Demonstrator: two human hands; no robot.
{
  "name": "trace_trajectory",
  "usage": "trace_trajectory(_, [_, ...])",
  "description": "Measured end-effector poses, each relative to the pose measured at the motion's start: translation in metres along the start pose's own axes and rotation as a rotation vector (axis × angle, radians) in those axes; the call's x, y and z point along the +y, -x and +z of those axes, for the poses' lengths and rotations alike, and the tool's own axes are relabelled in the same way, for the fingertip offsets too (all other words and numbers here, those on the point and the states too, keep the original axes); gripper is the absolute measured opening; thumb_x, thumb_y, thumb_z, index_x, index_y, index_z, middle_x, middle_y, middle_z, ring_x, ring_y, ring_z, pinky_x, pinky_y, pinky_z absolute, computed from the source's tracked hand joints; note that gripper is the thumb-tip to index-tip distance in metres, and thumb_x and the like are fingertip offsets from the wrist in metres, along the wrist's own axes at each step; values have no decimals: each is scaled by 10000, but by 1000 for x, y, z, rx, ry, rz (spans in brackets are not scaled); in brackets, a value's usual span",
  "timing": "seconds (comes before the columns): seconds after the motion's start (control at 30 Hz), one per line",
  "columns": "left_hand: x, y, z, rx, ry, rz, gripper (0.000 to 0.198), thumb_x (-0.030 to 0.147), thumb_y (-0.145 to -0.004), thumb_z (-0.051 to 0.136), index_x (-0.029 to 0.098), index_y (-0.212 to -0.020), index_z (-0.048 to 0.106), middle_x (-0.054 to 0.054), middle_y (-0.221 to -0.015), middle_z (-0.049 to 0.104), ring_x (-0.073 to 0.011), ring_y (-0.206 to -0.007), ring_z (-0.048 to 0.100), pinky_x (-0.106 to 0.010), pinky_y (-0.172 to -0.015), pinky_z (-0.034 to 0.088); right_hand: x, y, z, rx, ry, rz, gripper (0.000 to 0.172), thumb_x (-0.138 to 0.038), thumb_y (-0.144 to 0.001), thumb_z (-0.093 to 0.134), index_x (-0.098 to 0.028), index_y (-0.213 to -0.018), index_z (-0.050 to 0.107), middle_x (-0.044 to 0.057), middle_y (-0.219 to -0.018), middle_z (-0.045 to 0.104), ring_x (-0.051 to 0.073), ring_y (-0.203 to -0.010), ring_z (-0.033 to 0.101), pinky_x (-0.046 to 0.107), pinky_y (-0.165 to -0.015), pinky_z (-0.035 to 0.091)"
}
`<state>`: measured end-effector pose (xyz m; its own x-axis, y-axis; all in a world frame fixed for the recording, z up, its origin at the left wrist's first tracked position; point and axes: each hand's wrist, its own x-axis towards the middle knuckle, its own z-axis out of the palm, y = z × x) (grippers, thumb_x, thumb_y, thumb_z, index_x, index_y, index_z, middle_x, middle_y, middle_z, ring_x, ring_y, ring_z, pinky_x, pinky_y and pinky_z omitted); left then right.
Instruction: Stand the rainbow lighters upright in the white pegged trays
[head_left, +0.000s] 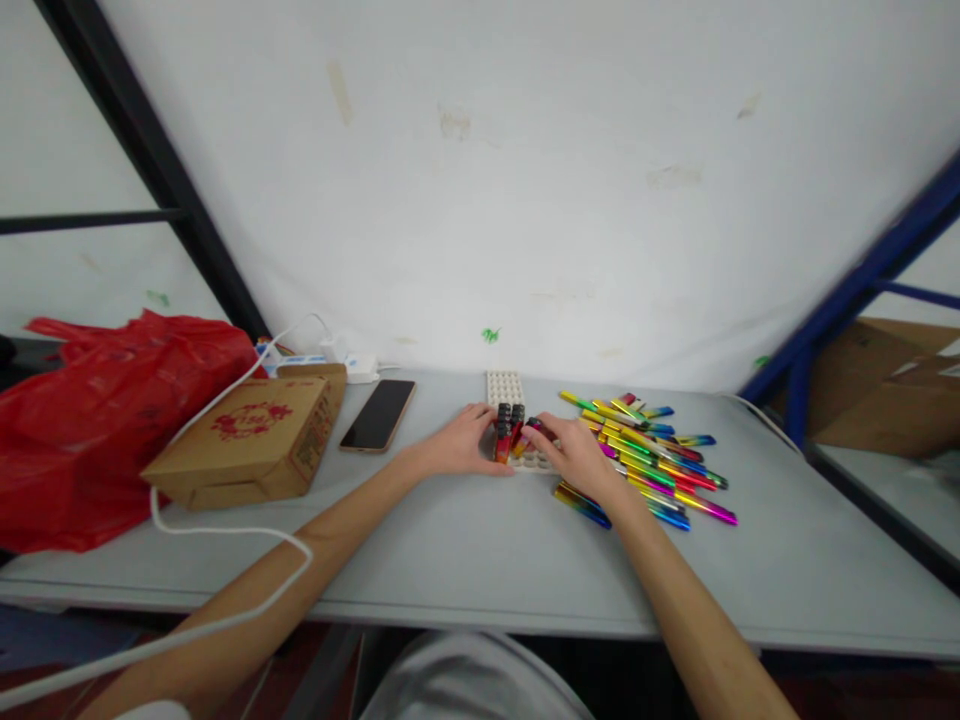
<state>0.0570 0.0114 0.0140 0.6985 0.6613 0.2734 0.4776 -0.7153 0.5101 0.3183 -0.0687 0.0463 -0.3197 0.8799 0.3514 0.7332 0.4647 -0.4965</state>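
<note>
A white tray with rows of holes point(504, 385) lies on the grey table point(465, 550), and a few dark-capped coloured pens point(508, 432) stand in its near holes. My left hand point(459, 444) rests against the tray's left side, its fingers touching the standing pens. My right hand point(570, 452) is closed on a dark-tipped pen point(535, 427) at the tray's right side. A pile of several shiny rainbow-coloured pens point(660, 458) lies just right of that hand.
A brown cardboard box point(251, 440) sits to the left, with a red plastic bag point(97, 420) beyond it. A phone point(379, 414) lies face up beside the box. A white cable point(225, 540) runs from a power strip point(352, 366) across my left arm. Blue shelf frame point(847, 300) stands right.
</note>
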Motion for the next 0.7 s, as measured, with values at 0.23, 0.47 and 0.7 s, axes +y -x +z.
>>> trace_trajectory(0.23, [1, -1, 0, 2, -11, 9, 771, 647, -749, 1042, 253, -1339, 741, -154, -1435, 736, -453, -1417, 652, -570, -1241, 538, -16, 0, 4, -89, 366, -36, 288, -442, -1212, 624, -213, -1099, 757, 128, -998, 850, 266, -880, 785, 315, -750, 452])
trace_trajectory(0.47, [-2, 0, 1, 9, -33, 0, 811, 681, -746, 1023, 229, -1355, 735, -167, -1450, 729, -456, -1405, 665, -575, -1236, 547, -16, -2, -1, -143, 406, -11, 383, -510, -1214, 607, -213, -1071, 802, 100, -958, 851, 247, -856, 786, 306, -759, 456])
trace_trajectory(0.7, [-4, 1, 1, 17, -63, 15, 840, 751, -751, 994, 237, -1360, 728, -167, -1445, 741, -443, -1375, 686, -550, -1218, 565, 54, 6, -46, 197, 455, 137, 283, -280, -1187, 567, -191, -1084, 815, 160, -1103, 832, 315, -1074, 767, 384, -962, 538])
